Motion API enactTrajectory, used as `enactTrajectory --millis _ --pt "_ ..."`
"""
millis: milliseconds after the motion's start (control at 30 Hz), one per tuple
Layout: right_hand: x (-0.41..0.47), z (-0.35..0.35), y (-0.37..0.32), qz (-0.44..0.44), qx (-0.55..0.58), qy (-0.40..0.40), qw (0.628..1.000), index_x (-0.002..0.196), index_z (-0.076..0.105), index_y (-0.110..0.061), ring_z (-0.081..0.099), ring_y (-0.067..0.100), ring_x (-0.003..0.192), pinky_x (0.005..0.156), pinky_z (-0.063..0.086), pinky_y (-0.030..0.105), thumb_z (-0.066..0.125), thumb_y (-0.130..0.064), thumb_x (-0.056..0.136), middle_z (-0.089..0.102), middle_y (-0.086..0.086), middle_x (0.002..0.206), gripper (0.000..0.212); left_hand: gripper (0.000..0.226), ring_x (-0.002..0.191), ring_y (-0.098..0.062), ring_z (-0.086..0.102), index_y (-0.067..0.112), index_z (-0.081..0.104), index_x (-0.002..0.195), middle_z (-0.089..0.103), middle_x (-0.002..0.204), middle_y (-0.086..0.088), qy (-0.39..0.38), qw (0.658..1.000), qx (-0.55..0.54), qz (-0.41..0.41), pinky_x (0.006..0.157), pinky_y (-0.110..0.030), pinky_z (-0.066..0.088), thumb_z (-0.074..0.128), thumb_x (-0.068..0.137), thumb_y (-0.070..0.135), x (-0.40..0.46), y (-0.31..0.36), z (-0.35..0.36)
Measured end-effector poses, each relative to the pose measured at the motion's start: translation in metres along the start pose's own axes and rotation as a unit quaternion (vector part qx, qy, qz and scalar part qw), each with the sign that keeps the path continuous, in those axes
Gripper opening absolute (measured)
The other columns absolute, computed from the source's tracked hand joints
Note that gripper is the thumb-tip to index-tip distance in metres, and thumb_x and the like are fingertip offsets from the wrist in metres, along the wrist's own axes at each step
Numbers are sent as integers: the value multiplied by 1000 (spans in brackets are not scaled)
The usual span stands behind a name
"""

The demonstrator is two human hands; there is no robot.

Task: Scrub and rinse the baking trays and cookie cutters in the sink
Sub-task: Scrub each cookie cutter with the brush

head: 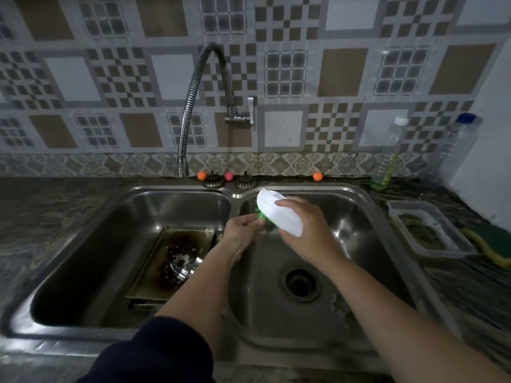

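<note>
Over the right basin of the double steel sink (pixel 370 217) my right hand (pixel 301 219) grips a white-backed scrub brush (pixel 272 210) with green bristles. My left hand (pixel 240 230) pinches a small green thing (pixel 261 215) against those bristles; what it is I cannot tell. A dark, stained baking tray (pixel 154 261) lies in the left basin. Shiny metal cookie cutters (pixel 184 265) lie on its right side, partly behind my left forearm.
A flexible chrome tap (pixel 190 111) rises from the wall behind the left basin. Right of the sink stand a clear tub (pixel 428 230), a yellow-green sponge (pixel 492 250) and two plastic bottles (pixel 387 158). The right basin's drain (pixel 300 284) is uncovered.
</note>
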State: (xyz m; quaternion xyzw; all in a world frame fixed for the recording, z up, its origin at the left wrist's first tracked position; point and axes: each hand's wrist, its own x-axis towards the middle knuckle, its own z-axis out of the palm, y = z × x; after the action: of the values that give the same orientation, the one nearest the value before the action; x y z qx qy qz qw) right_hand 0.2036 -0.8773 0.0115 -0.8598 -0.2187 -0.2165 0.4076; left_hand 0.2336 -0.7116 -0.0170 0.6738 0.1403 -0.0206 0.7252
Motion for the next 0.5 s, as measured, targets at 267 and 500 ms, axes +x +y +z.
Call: enactTrajectory --millis 267,500 --pt "-2 33 -18 28 -54 -31 998 124 58 -25 46 18 120 102 37 33 74 -6 74 51 -6 134 56 37 97 -25 65 -1 57 118 67 105 -12 43 998 7 35 94 -36 51 70 85 11 24 10 -42" --pt "2 70 -30 131 2 50 990 124 55 -28 47 10 116 86 38 13 74 -10 75 53 -6 129 55 45 82 -10 62 4 60 123 67 100 -7 -58 990 69 112 77 -19 52 74 81 13 23 -2 -54"
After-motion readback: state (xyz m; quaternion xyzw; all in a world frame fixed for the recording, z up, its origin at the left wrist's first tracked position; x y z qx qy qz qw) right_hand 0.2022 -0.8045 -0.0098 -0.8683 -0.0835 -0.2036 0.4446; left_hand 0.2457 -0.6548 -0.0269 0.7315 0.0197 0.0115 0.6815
